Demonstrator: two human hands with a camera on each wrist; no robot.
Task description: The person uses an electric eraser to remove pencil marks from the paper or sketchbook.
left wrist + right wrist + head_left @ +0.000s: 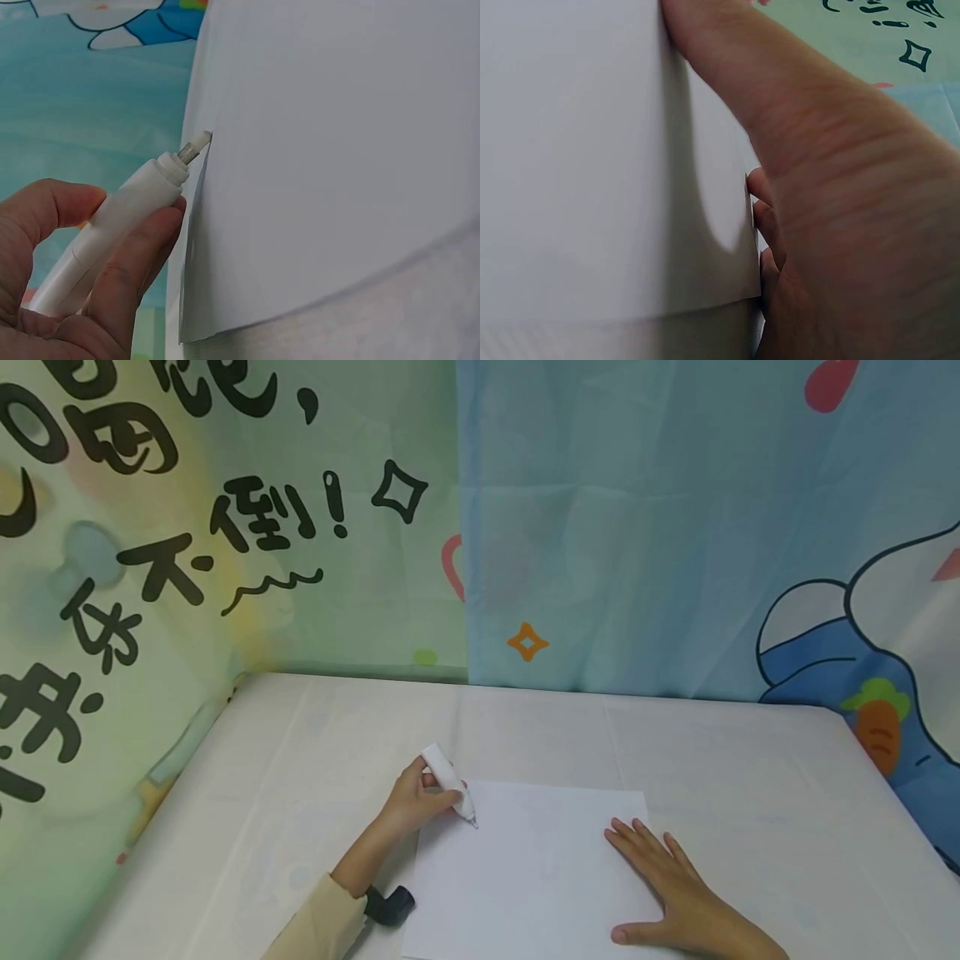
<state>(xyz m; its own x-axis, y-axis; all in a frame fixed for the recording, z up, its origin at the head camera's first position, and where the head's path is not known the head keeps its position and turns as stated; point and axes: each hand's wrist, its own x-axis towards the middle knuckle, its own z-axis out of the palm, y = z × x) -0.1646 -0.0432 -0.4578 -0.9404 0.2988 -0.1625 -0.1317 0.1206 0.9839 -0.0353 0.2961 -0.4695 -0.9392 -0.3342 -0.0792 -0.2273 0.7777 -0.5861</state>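
**Marker tip set on a paper sheet, sheet pinned flat by the other hand**

A white marker [448, 781] is gripped in the left hand [414, 800], with the thumb and the fingers [139, 255] curled round its barrel. The marker is held at a slant, and its pale tip is seen in the left wrist view touching the sheet of paper [532, 868] close to the sheet's left edge, near the far left corner. The sheet lies flat on the desk [315, 760], which is covered by a white cloth. The right hand [675, 889] is laid palm down on the right-hand part of the sheet, its fingers [637, 839] straight and slightly spread, pressing the paper to the desk. A small black object [390, 906] is seen beside the left wrist, just off the sheet's left edge. Printed cloth backdrops [637, 527] hang behind and to the left of the desk.
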